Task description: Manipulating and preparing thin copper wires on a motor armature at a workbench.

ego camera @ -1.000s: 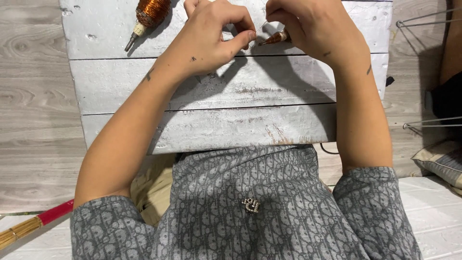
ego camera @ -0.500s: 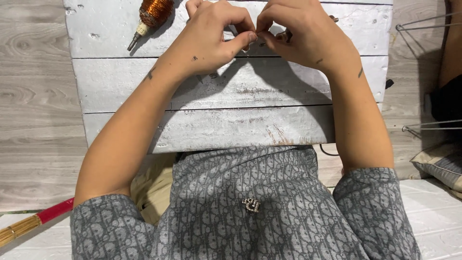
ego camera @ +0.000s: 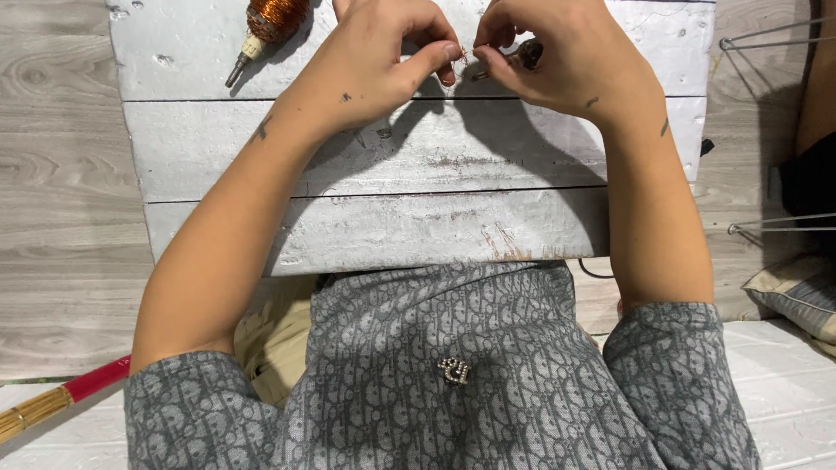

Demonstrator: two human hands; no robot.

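Both my hands sit at the far edge of the white painted wooden plank board (ego camera: 409, 165), fingertips almost meeting. My left hand (ego camera: 383, 52) is curled shut, thumb and forefinger pinched on a thin copper-coloured wire strand (ego camera: 464, 59) that barely shows between the two hands. My right hand (ego camera: 566, 57) is also curled closed, thumb pressed to fingers on the same strand, and it has a small dark round metal part (ego camera: 529, 54) tucked against its fingers; what exactly that part is I cannot tell. The strand sits above the board's far plank, right between my two thumbs, too fine to see whether it touches the wood.

Left of my left hand, on the far plank of the board, lies a spool of copper wire wound on a short metal shaft (ego camera: 266, 22), tilted with the shaft tip pointing toward the board's left edge, well apart from my fingers. Off the board's right side are thin grey metal rods (ego camera: 771, 222) and a striped cushion corner (ego camera: 797, 292). Off the board's near left corner, on the floor, lies a red-and-straw broom handle (ego camera: 65, 399). Nearer than the board is my grey patterned shirt (ego camera: 453, 383) with a small sparkly brooch (ego camera: 454, 371).
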